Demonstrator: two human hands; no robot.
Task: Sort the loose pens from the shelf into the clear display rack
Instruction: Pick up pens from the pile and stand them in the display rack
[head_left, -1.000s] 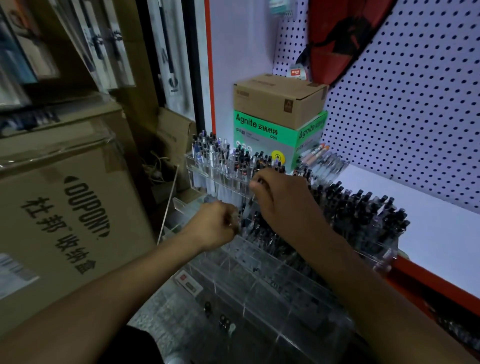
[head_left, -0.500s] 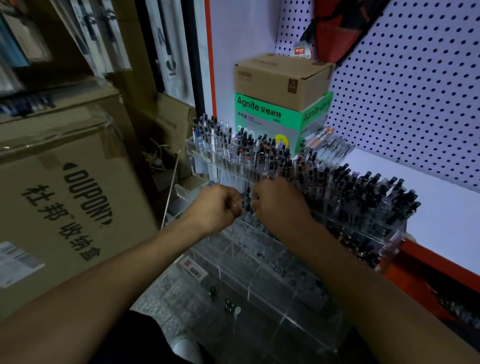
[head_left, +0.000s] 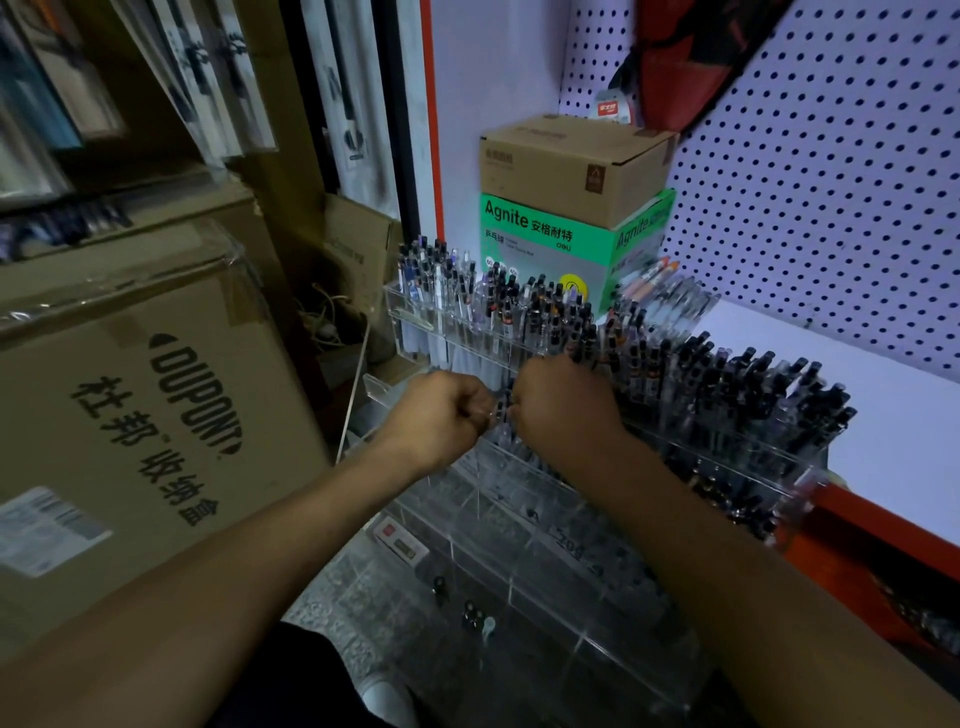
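Observation:
A clear tiered display rack (head_left: 519, 525) stands in front of me, its upper rows packed with several upright pens (head_left: 727, 395). My left hand (head_left: 441, 415) and my right hand (head_left: 563, 402) meet at the second tier, both curled, with a small bunch of pens (head_left: 501, 410) between them. The fingertips are hidden behind the knuckles. A loose heap of pens (head_left: 670, 296) lies on the white shelf (head_left: 883, 415) behind the rack.
A brown carton on a green Agnite box (head_left: 566, 234) stands at the shelf's back corner. A large DUPONT carton (head_left: 156, 415) fills the left. Pegboard wall (head_left: 831, 208) rises at right. Lower rack tiers hold only a few pens (head_left: 472, 616).
My right hand dropped from the upper tier's pens down to meet the left hand at the second tier. The view tilted slightly downward.

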